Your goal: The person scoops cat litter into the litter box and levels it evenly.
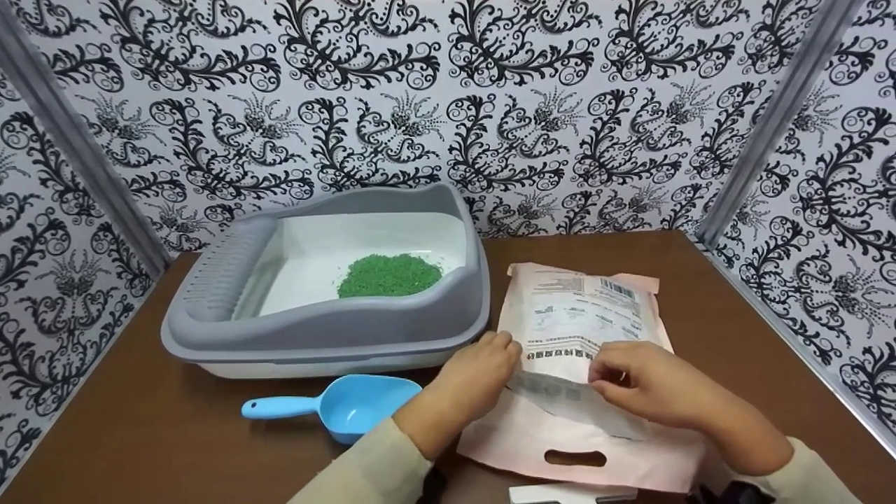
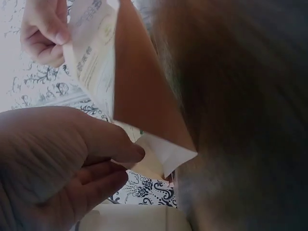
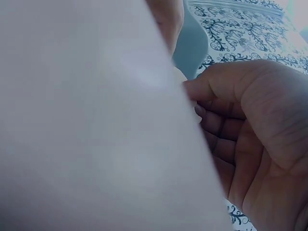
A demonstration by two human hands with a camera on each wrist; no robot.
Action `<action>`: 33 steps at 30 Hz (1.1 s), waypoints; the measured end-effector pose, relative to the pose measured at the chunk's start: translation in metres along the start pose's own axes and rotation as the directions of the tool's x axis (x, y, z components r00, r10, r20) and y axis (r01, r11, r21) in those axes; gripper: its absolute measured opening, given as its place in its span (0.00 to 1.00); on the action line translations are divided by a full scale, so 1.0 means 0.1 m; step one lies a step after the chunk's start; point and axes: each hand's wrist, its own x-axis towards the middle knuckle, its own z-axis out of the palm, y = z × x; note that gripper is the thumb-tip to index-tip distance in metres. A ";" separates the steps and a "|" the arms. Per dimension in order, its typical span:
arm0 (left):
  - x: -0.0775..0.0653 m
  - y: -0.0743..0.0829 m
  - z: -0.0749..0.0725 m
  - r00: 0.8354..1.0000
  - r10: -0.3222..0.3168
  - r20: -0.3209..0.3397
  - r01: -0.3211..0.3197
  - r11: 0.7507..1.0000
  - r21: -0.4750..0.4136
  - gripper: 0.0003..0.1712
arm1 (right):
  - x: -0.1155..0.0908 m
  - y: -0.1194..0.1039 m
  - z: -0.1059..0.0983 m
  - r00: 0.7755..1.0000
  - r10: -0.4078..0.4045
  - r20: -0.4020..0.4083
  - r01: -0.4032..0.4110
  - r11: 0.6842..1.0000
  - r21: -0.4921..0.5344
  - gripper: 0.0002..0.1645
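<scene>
A pale pink and white cat litter bag, printed with text and a barcode, lies on the table at the right. Its loose top part has a handle cutout and spreads toward the person. The left hand pinches the bag's left side, with thumb and finger at the edge in the left wrist view. Opposite it, the right hand pinches the bag's raised edge between thumb and curled fingers. In the right wrist view the bag's pale surface fills the left part and hides some of the fingertips.
A grey and white litter box stands to the left, with a heap of green litter inside. In front of it lies a blue scoop, partly behind the left forearm. A white object shows at the brown table's near edge.
</scene>
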 end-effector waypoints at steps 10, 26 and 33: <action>0.00 0.00 -0.03 0.999 -0.015 -0.032 0.017 0.998 0.063 0.05 | -0.01 0.00 0.04 0.999 -0.021 0.037 0.023 0.998 -0.052 0.11; -0.08 -0.04 0.00 0.998 -0.065 -0.023 0.067 0.993 0.093 0.04 | -0.08 0.08 -0.04 0.999 -0.023 0.025 0.025 0.996 -0.082 0.03; -0.05 -0.01 -0.02 0.997 -0.082 -0.007 0.082 0.991 0.109 0.05 | -0.36 0.34 -0.14 0.996 -0.070 -0.047 0.065 0.993 -0.098 0.16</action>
